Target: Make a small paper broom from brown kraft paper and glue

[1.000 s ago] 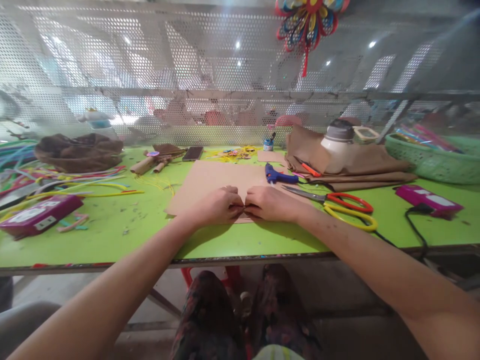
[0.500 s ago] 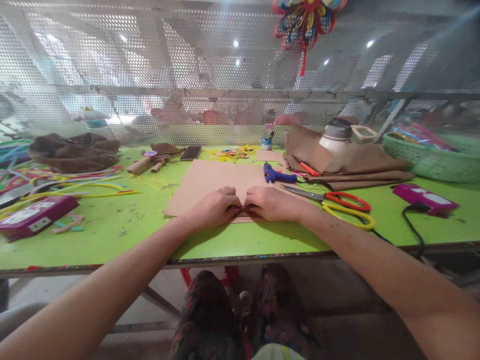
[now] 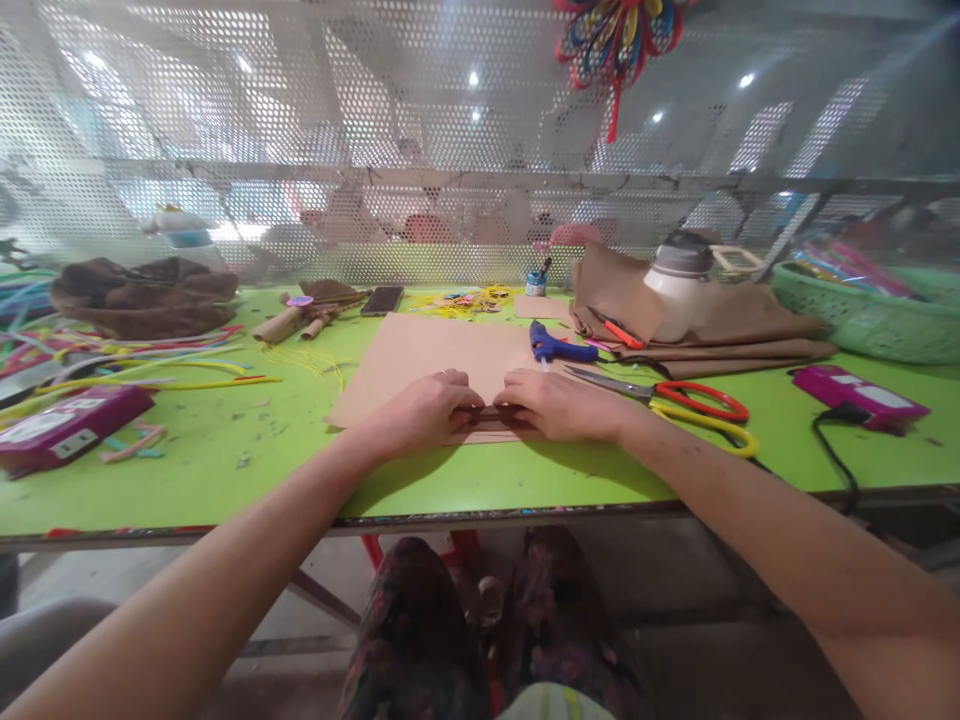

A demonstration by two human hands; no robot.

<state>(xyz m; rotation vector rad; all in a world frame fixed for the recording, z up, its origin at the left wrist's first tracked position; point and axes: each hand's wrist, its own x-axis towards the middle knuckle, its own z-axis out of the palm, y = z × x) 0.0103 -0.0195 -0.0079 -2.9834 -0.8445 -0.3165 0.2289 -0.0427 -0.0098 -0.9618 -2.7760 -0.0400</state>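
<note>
The bare left hand (image 3: 442,405) pinches a narrow brown strip (image 3: 487,413), perhaps a fold, at the near edge of a flat, tan, paper-like sheet (image 3: 435,345) on the lime-green tabletop (image 3: 225,500). To its right, the bare right hand (image 3: 551,403) pinches it too, near the blue plastic glue gun (image 3: 564,347). The hands, together a second ago, now sit apart, baring more strip: the pinching seems to work outward.

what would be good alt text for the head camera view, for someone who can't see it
A person's left hand and right hand pinch brown material at the near edge of a tan sheet on a green table. A blue glue gun lies just beyond the right hand, with red-and-yellow-handled scissors to its right.
</note>
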